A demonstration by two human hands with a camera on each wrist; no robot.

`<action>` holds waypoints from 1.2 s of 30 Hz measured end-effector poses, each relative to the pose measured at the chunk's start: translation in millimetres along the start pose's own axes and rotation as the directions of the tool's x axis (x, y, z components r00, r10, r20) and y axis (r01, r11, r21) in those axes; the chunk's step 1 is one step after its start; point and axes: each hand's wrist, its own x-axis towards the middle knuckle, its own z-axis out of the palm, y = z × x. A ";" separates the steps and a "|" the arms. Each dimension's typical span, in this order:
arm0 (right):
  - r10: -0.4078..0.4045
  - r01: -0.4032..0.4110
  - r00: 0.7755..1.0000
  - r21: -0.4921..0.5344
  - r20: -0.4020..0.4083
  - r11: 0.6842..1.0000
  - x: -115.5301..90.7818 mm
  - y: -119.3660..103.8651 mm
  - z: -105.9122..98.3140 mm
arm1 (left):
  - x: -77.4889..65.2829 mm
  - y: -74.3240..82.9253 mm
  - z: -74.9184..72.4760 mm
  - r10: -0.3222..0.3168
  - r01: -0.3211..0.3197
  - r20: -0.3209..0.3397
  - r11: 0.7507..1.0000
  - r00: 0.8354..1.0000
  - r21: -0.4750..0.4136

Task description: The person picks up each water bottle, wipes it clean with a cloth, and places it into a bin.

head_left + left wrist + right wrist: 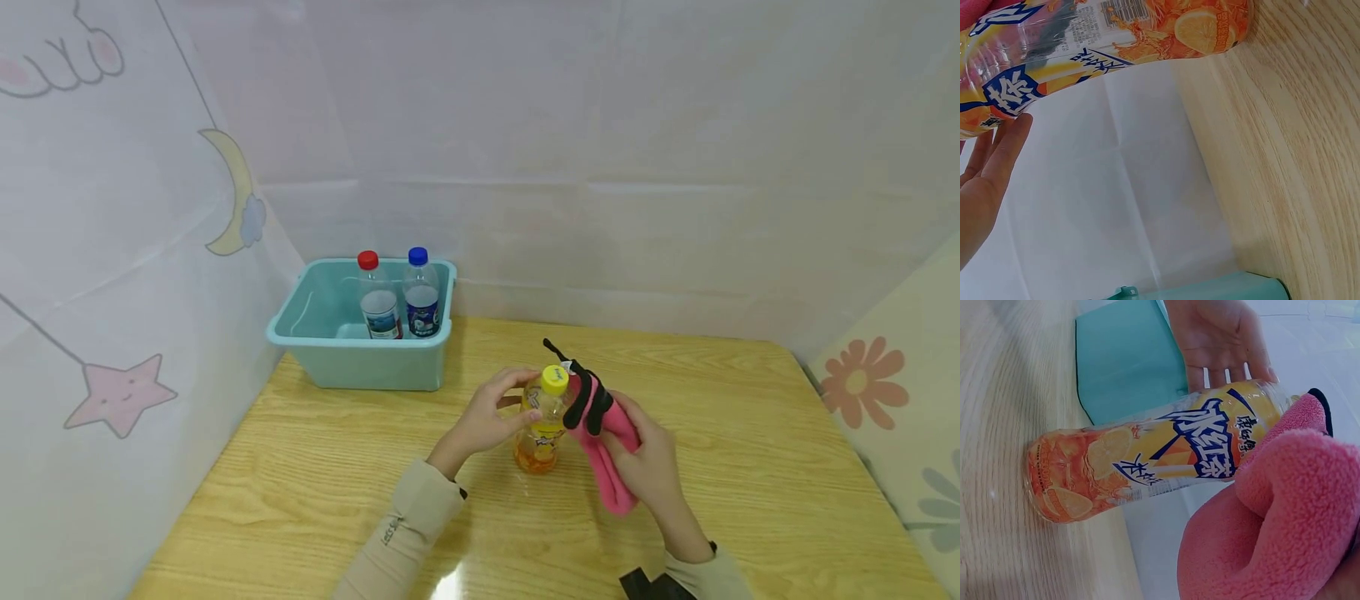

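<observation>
An iced tea bottle (542,433) with a yellow cap and an orange-and-yellow label stands upright on the wooden table. My left hand (495,414) holds its upper part from the left, thumb in front and fingers toward the back; in the right wrist view those fingers meet the bottle (1147,456) near its shoulder. A folded pink towel (611,467) with black edging is gripped in my right hand (651,454). The towel lies against the bottle's upper right side, and in the right wrist view its plush folds (1297,500) overlap the label.
A light blue plastic basin (360,367) sits at the table's back left. Inside it stand a red-capped bottle (380,304) and a blue-capped bottle (422,300). Pale printed cloth (525,167) hangs behind the table (300,500) and along both sides.
</observation>
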 end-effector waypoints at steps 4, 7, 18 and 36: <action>-0.078 0.078 0.997 -0.004 0.008 0.997 1.1 -1.1 3.9 | 0.4 -1.3 1.4 0.009 -0.009 -0.008 1.000 1.000 0.021; -0.119 0.120 0.993 -0.036 0.026 0.992 2.0 -2.8 6.4 | 0.6 -1.3 2.0 0.007 -0.007 -0.011 1.000 1.000 0.026; -0.162 0.166 0.986 -0.140 0.039 0.976 -0.9 -11.1 11.8 | -0.3 1.1 0.5 0.013 -0.013 -0.005 0.999 1.000 0.030; -0.013 0.014 0.998 0.023 -0.059 1.000 -14.6 -0.3 35.7 | -1.3 -1.7 2.8 0.036 -0.035 -0.032 0.999 0.999 0.020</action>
